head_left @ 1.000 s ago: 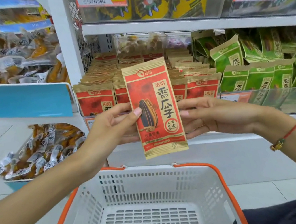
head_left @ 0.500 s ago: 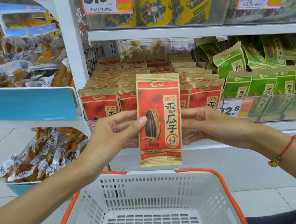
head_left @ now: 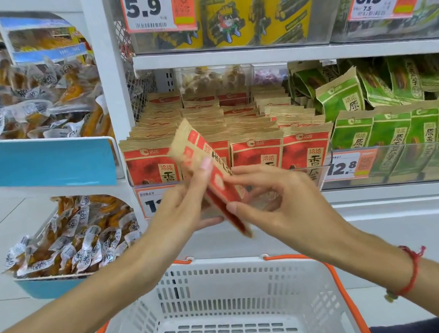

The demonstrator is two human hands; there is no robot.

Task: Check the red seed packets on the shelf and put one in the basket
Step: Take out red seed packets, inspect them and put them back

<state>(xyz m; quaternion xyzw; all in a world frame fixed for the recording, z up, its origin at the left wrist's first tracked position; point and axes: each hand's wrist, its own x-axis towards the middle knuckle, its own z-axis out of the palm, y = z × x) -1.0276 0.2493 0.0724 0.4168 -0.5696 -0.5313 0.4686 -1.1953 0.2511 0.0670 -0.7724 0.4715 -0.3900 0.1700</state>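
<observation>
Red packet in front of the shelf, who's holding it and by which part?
Both hands hold the red packet: the left hand pinches its middle, the right hand its lower part.

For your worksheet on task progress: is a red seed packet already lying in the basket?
No, the basket holds nothing; both hands hold the red packet above it.

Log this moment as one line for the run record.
stage: checking packet | left hand: holds red seed packet | right hand: pinches its lower edge | packet: tilted, blurred | basket: nothing visible inside
</observation>
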